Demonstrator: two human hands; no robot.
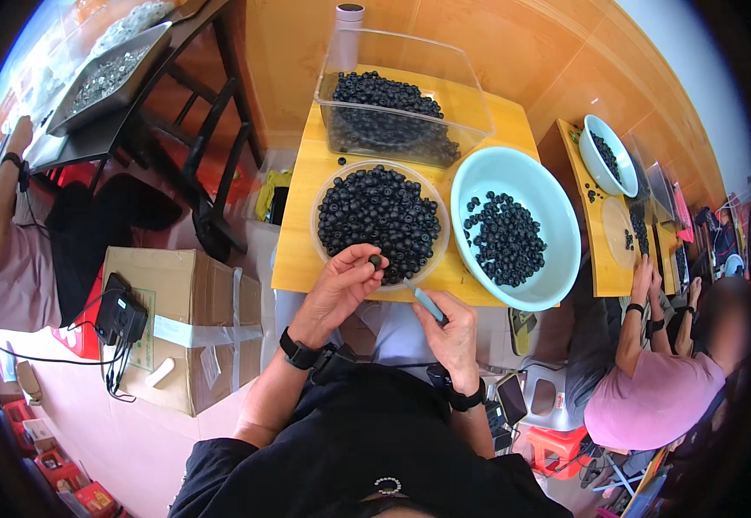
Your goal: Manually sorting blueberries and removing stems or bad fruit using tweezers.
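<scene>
My left hand [341, 289] pinches one dark round bead [375, 261] between thumb and fingertips, above the near edge of a round clear tray [316, 216]. The tray is heaped with black beads [380, 211], several of which show a hole. In my right hand [449, 332] is a small tool like a knife [429, 304], with a pale blue handle. Its thin tip points up and left toward the bead, apart from it as far as I can see. Right of the tray stands a light blue basin [557, 259] with more black beads in it.
Behind the tray, a clear plastic bin [470, 129] of black beads and a pinkish bottle [349, 39] stand on the yellow table [293, 259]. A taped cardboard box [168, 319] sits at left. Co-workers sit on both sides; a similar basin [595, 186] is at right.
</scene>
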